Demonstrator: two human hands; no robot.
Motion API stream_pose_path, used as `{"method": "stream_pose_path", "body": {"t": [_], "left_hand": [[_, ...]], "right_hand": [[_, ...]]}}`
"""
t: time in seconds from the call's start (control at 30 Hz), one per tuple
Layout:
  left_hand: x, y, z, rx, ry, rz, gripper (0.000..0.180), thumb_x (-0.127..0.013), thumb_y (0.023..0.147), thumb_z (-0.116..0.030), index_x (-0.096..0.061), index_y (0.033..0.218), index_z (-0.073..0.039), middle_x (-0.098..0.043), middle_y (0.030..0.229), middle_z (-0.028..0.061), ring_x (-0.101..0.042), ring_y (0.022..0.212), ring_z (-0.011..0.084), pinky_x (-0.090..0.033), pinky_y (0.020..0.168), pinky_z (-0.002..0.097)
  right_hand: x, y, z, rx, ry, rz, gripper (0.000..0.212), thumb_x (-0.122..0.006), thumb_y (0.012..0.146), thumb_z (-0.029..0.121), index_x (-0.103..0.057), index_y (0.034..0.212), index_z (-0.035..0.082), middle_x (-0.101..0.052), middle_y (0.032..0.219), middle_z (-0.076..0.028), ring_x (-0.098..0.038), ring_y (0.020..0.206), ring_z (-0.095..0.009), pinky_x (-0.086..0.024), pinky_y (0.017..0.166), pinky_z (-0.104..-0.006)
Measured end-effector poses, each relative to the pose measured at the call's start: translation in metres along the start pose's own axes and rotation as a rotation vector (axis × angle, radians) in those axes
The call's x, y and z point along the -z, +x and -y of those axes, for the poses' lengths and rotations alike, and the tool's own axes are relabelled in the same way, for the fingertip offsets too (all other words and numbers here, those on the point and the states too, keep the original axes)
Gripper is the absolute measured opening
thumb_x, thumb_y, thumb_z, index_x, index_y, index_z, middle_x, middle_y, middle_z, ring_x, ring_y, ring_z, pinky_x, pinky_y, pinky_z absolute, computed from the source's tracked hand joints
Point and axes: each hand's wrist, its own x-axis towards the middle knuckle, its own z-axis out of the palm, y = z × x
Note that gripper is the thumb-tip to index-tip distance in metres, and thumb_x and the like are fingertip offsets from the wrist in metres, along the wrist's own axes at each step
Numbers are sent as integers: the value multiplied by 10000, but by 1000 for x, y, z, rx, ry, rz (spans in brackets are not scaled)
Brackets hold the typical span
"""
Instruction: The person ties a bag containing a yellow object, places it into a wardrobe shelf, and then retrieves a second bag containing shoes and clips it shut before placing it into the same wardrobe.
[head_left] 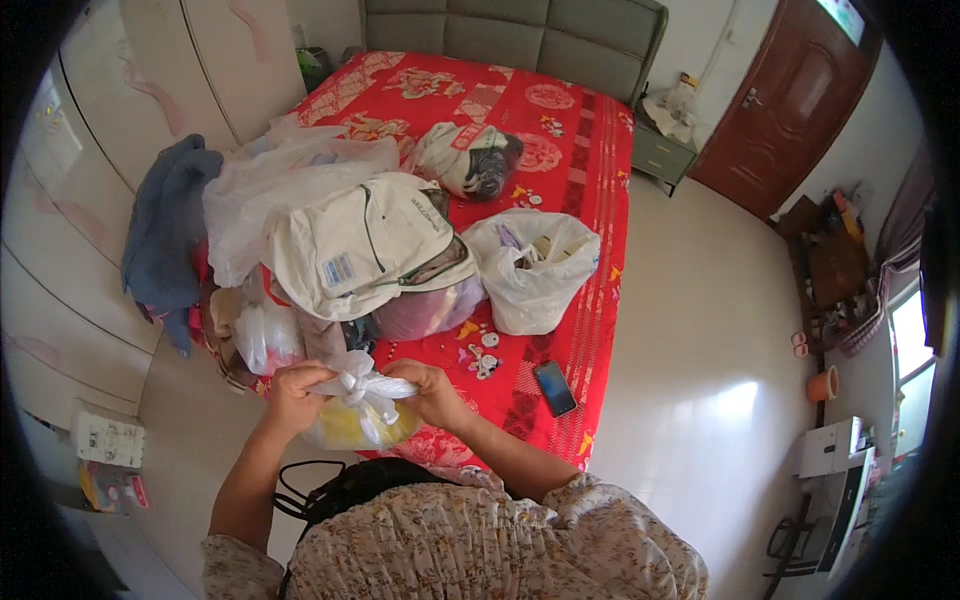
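Observation:
Near the bed's front edge I hold a white plastic bag (372,422) by its knotted top, with something yellow showing through its side. My left hand (297,392) grips one end of the knot, and my right hand (432,392) pinches the other, so the tie is stretched between them. Just beyond lies a cream backpack (350,240) on top of other bundles. To its right stands an open white plastic bag (535,290) with mixed items inside. A dark phone (554,388) rests on the red bedspread (510,365) right of my right hand.
Clear plastic sheeting (270,190) and a blue garment (170,225) are heaped on the bed's left, beside white wardrobe doors (130,80). Another stuffed bag (468,160) lies farther back. A black bag (365,490) sits against my body. A green nightstand (660,155) stands near the brown door (790,100).

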Motion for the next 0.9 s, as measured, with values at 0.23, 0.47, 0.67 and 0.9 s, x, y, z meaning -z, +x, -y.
{"method": "stream_pose_path", "body": {"t": [0.23, 0.47, 0.67, 0.9], "left_hand": [[-4, 8, 7, -6, 60, -27, 432, -695, 587, 13, -578, 1001, -31, -600, 935, 115, -585, 866, 232, -455, 744, 298], [-15, 21, -23, -40, 334, 59, 479, -724, 646, -184, -522, 1068, -83, -611, 874, 119, -604, 800, 258, -473, 679, 348], [-6, 13, -1, 39, 142, -8, 295, -696, 684, -172, -595, 939, -64, -619, 750, 107, -597, 559, 193, -453, 514, 285], [-15, 18, -3, -52, 206, -12, 321, -725, 623, -158, -607, 910, -76, -625, 736, 95, -608, 590, 221, -469, 530, 303]], "right_hand": [[3, 0, 4, -172, -57, 8, 230, -602, 669, -88, -604, 883, -3, -610, 847, -55, -566, 813, -122, -442, 721, -252], [-9, -5, -5, -98, 0, -77, 271, -587, 656, -73, -607, 913, 12, -608, 863, -91, -581, 812, -169, -447, 715, -265], [-13, -2, 8, 67, -205, 62, 328, -619, 663, -17, -580, 986, 19, -593, 947, -129, -571, 891, -294, -448, 803, -325], [-20, 9, 22, 180, -672, 44, 698, -715, 598, 178, -384, 1193, 26, -554, 986, -204, -533, 949, -340, -426, 826, -400]]}}
